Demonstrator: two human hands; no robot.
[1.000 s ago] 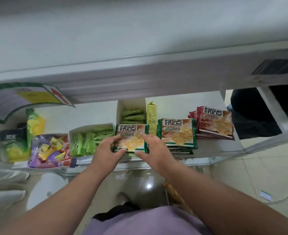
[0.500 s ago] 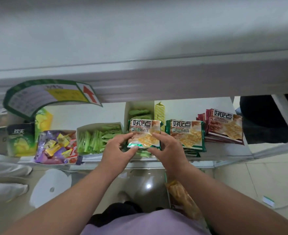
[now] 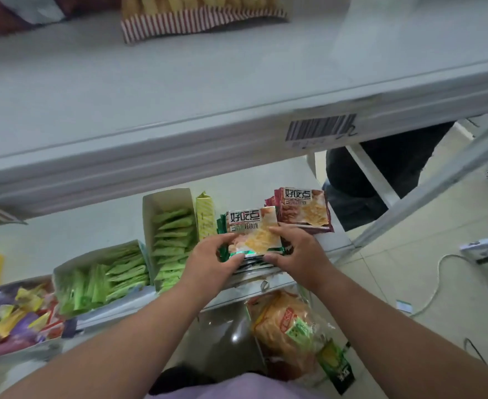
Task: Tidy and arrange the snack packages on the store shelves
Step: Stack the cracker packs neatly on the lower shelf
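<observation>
A green-edged cracker packet (image 3: 251,230) lies on top of a stack of like packets on the lower shelf (image 3: 93,226). My left hand (image 3: 211,262) grips its left near corner. My right hand (image 3: 297,253) grips its right near edge and the stack under it. Just behind to the right lies a stack of red-edged cracker packets (image 3: 303,207). The lower packets of the green stack are mostly hidden by my hands.
Two white boxes of green sachets (image 3: 173,240) (image 3: 101,277) stand left of the stack, with a yellow carton (image 3: 205,216) between. A candy tray (image 3: 15,318) is far left. The upper shelf (image 3: 179,96) holds a striped bag (image 3: 199,15). A bagged snack (image 3: 289,326) hangs below.
Both hands have carried the green-edged packet to the right and laid it on the other green stack, beside the red packets. The camera has tilted up, showing the upper shelf.
</observation>
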